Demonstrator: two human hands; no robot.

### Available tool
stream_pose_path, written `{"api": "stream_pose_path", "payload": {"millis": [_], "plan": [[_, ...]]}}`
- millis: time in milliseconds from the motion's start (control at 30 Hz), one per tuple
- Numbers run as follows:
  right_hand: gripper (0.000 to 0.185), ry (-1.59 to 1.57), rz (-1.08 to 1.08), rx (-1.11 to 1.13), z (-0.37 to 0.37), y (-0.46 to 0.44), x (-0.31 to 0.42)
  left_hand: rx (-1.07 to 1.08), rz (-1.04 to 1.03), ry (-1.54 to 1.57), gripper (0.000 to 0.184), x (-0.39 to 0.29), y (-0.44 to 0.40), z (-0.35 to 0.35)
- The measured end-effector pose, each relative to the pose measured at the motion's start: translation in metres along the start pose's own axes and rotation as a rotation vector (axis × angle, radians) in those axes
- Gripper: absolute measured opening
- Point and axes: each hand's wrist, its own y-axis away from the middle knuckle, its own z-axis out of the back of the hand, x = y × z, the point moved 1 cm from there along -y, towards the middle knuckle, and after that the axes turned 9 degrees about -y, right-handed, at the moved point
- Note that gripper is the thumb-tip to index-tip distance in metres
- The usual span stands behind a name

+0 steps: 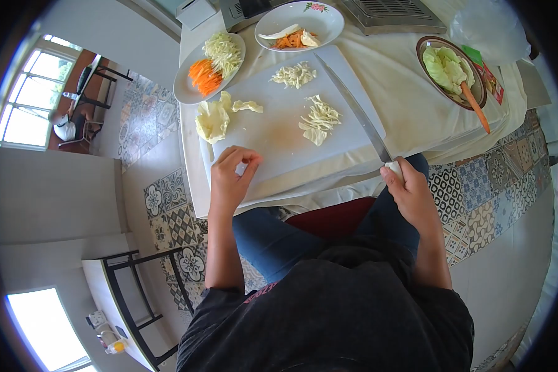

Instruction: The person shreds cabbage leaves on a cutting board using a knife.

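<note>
My right hand [408, 186] is closed round the white handle of a long knife [358, 111], whose blade lies along the right side of the white cutting board [266, 139]. Over the board's lower left part is my left hand [237, 170], its fingers curled and fingertips together; whether anything small is between them is hidden. Just above it are a large cabbage leaf [212, 119] and a smaller leaf piece [248, 106]. Two piles of cut cabbage lie on the board, one near the top [294, 75], the other nearer the middle [320, 120].
An oval plate [183, 87] holds shredded carrot [204, 77] and cabbage [223, 53]. Behind the board is a flowered plate [332, 22] with food. To the right, a brown-rimmed bowl [425, 65] holds leaves and an orange-handled tool [475, 108]. A person [65, 127] sits far left.
</note>
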Motion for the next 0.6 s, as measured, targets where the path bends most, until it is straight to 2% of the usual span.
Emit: {"api": "stream_pose_path", "payload": {"millis": [100, 233, 333, 433, 600], "plan": [[0.033, -0.005, 0.055, -0.026, -0.001, 0.0, 0.001, -0.101, 0.043, -0.036, 0.009, -0.002, -0.021, -0.013], [0.034, -0.007, 0.048, -0.018, 0.003, 0.001, -0.002, -0.042, 0.051, -0.02, 0.008, 0.002, -0.025, -0.021], [0.034, -0.01, 0.045, -0.016, 0.004, 0.0, -0.001, -0.051, -0.12, -0.223, 0.007, 0.0, -0.027, -0.02], [0.034, -0.011, 0.052, -0.014, 0.003, -0.001, -0.003, -0.054, -0.16, -0.297, 0.006, -0.002, -0.027, -0.024], [0.033, -0.017, 0.014, 0.015, 0.004, 0.0, 0.002, -0.031, -0.25, -0.166, 0.007, -0.03, -0.015, -0.036]]}}
